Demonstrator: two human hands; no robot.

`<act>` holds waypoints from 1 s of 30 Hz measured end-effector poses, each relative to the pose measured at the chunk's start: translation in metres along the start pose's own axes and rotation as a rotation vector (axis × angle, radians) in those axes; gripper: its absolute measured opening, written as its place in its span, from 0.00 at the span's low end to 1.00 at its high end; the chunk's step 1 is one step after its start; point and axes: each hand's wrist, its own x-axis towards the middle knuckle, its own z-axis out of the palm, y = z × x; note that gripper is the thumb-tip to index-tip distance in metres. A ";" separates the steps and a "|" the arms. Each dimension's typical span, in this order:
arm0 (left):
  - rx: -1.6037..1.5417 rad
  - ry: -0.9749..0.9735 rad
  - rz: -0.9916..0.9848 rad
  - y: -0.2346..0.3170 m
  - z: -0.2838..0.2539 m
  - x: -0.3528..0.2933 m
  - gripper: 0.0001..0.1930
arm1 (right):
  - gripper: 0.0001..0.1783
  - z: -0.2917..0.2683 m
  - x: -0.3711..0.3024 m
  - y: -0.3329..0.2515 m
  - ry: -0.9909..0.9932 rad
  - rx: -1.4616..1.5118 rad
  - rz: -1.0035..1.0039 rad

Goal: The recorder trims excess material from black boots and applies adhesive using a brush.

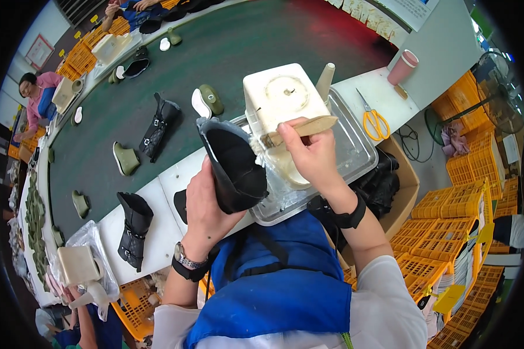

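Note:
My left hand (201, 200) is closed around a black boot (234, 198), its wide opening turned up toward me. In my right hand (311, 154) is a flat wooden-handled brush (279, 135), held between thumb and fingers. The whitish bristles are at the boot's rim; I cannot tell whether they touch it. Just beyond both hands, a cream plastic container (282, 93) stands in a clear tray (358, 157). Part of another dark boot (180, 205) shows behind my left hand.
A dark green conveyor (174, 70) carries black boots (160, 125) and green shoe pieces (125, 158). Another black boot (135, 230) stands on the white ledge to the left. Orange-handled scissors (374, 119) and a pink cup (403, 66) are at right. Co-workers sit across the belt.

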 end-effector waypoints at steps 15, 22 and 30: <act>0.287 0.047 0.107 -0.018 -0.007 0.000 0.49 | 0.07 0.006 -0.015 -0.011 -0.208 -0.077 -0.189; 0.393 0.121 0.166 -0.028 -0.003 -0.003 0.40 | 0.10 0.003 -0.011 -0.016 -0.279 0.131 0.187; 0.393 0.175 0.163 -0.030 -0.006 -0.001 0.34 | 0.08 0.013 -0.017 -0.014 -0.219 0.134 -0.018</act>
